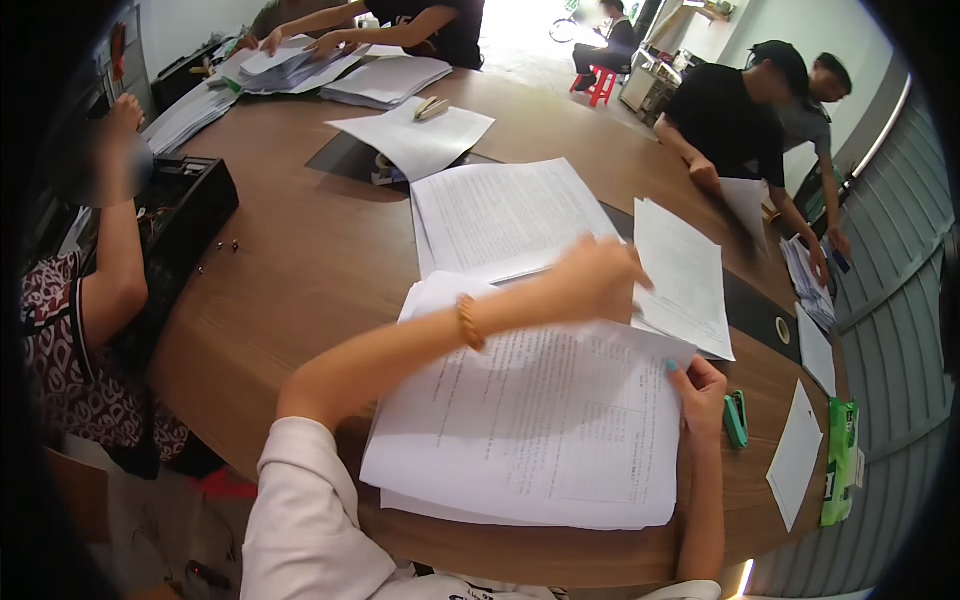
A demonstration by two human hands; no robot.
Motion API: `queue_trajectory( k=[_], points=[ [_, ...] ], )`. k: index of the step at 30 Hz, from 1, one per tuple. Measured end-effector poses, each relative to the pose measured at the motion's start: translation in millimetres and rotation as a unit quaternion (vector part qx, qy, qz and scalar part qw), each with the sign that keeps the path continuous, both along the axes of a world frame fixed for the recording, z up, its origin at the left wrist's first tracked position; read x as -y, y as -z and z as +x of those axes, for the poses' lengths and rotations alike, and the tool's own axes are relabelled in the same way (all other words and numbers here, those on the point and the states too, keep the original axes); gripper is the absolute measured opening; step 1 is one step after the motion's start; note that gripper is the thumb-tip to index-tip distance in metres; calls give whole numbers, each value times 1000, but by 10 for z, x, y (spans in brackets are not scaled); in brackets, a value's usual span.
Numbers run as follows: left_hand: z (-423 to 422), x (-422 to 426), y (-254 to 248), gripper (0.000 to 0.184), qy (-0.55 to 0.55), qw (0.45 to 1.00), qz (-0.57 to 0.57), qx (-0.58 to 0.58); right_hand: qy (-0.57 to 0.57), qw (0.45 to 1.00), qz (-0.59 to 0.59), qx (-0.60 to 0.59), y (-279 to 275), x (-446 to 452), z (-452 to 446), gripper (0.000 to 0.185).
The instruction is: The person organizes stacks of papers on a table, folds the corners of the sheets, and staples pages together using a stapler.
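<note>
In front of me lies a thick stack of printed sheets (520, 430), its upper sheets slightly shifted and curling. My right hand (702, 390) is closed on the top sheet's right edge, the thumb above the paper. Across the stack reaches my left hand (597, 280), a bracelet (469, 322) on its wrist. This hand is smeared by motion, with its fingers bent down near the stack's far edge; whether they hold paper I cannot tell. A second printed pile (510, 215) lies just beyond, and a third pile (685, 275) sits right of it.
A green stapler (737, 418) lies by my right wrist, with a loose sheet (797, 460) and a green packet (841, 465) farther right. Another stapler (432, 108) rests on a far sheet. An open black case (190, 215) stands left, beside a person's arm. Other people handle papers across the table.
</note>
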State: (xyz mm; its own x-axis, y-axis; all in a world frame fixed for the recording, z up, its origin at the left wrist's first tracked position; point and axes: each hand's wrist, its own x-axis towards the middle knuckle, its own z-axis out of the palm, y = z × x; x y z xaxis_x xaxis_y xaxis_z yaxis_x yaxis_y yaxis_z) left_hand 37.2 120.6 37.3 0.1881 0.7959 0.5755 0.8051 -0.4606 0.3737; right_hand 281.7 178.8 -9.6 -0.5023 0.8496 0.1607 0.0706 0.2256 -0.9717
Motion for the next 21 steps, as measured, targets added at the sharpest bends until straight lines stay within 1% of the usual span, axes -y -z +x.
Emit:
queue_trajectory(
  k=[2,3,4,6,7,9,10,12,13,15,19,21],
  points=[
    [-668,91,-116,10,2,998,49,32,16,1000,14,5,-38,50,-30,16],
    [-969,185,-162,7,-43,997,56,29,18,1000,10,4,-35,56,-28,16],
    [-1201,336,-224,7,-90,994,59,-13,11,1000,5,1,-33,52,-22,16],
    [-1600,541,-152,21,-126,984,-50,-115,12,1000,0,-9,-30,67,-32,15],
    [-1703,603,-111,21,-122,984,-50,-118,17,1000,0,-5,-37,80,-41,15],
    [-1816,692,-20,30,-141,968,-155,-135,17,1000,3,5,-66,69,-41,15],
    [-1858,684,-14,30,-144,969,-153,-133,13,1000,13,6,-64,68,-33,14],
    [-1937,694,-9,42,-139,962,-184,-146,5,1000,15,5,-77,77,-57,13],
    [-1964,700,13,42,-140,961,-189,-149,11,1000,11,12,-104,99,-67,13],
    [-2000,670,106,43,-170,937,-186,-242,13,1000,5,17,-91,102,-56,13],
    [-2089,567,407,41,-173,935,-162,-263,4,1000,4,11,-76,87,-42,13],
    [-2103,551,471,31,-167,949,-108,-243,7,1000,7,13,-86,103,-57,12]
  ],
)
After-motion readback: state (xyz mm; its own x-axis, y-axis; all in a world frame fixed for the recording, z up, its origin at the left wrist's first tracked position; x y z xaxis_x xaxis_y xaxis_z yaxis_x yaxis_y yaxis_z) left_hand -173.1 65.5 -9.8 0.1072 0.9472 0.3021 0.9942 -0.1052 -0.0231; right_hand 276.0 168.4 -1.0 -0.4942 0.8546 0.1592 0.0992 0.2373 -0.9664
